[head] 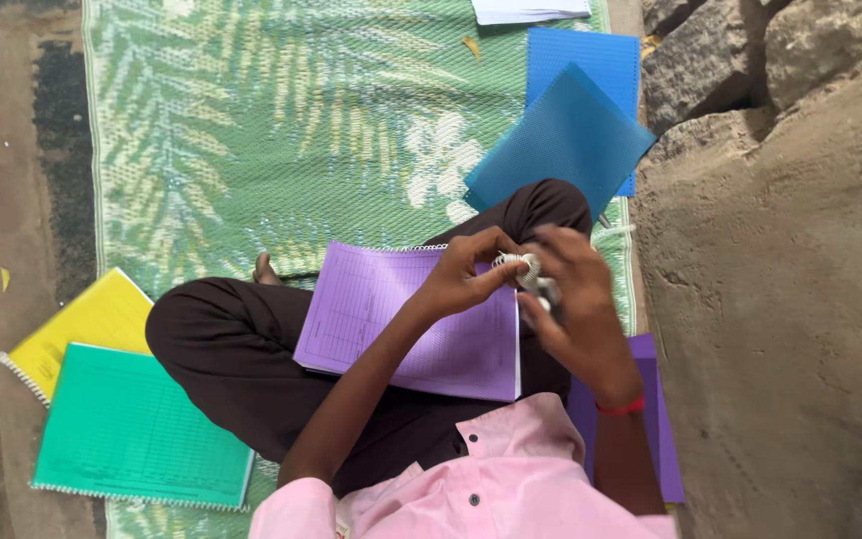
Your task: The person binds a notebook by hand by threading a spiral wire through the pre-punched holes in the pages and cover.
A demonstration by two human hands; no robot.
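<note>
Both hands, left hand (pixel 466 274) and right hand (pixel 571 299), are pinching a white spiral binding coil (pixel 521 265) above the purple notebook (pixel 411 324); the coil looks light, springy, best gripped at its ends.

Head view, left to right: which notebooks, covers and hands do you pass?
Yellow notebook → green notebook → purple notebook on the lap → left hand → white spiral coil → right hand → blue covers.

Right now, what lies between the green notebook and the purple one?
The person's dark-trousered leg, crossed on the mat, in the head view.
</note>
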